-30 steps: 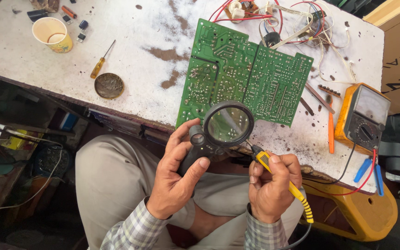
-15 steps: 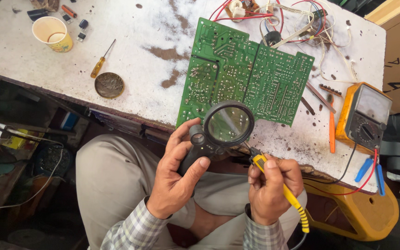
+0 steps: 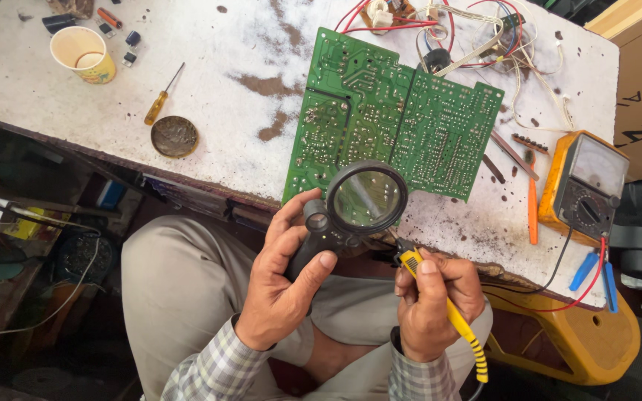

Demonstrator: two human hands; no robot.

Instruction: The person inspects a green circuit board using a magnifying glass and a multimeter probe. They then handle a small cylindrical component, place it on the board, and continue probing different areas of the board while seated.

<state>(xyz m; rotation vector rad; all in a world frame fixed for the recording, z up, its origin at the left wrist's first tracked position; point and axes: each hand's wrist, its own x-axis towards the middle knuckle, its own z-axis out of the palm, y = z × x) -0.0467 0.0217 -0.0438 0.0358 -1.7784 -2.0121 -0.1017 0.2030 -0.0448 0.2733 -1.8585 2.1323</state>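
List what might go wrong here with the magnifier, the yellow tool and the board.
1. The green circuit board juts past the table edge toward the lap; a nudge from the magnifying glass in the left hand might tip it off.
2. The yellow-handled tool in the right hand points at the lens; its tip may scratch it.
3. The multimeter leads hang near that wrist and might snag.

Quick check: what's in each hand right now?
Left hand: closed on the black magnifying glass, held over the green circuit board.
Right hand: closed on the yellow-handled soldering iron.
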